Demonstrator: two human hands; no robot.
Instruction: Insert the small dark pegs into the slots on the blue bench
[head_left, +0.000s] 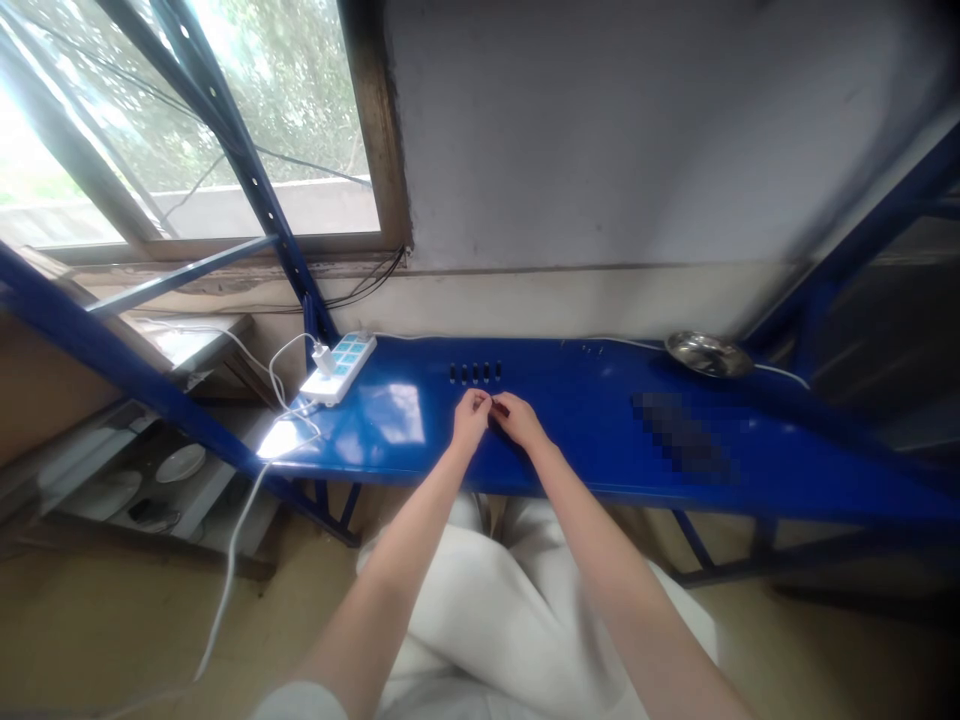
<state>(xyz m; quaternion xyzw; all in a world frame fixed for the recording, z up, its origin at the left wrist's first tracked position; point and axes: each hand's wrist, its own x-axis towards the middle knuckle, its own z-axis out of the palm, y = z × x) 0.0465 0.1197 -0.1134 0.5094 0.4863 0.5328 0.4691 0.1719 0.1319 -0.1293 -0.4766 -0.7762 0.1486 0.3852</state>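
Over the blue table (592,440), my left hand (472,412) and my right hand (517,417) meet at their fingertips, both pinched closed. Between them shows a small dark piece (495,403), too small to name. The fingers hide most of it, and I cannot tell which hand bears it. Just beyond my hands, several small black cylinders (475,372) stand in a row across the tabletop.
At the table's left end lies a white power strip (341,368) with a plug and trailing white cable. A shiny metal bowl (707,354) sits back right, near tiny bits (592,350). A blurred-out dark object (686,437) lies right. Blue frame posts (259,190) rise at left.
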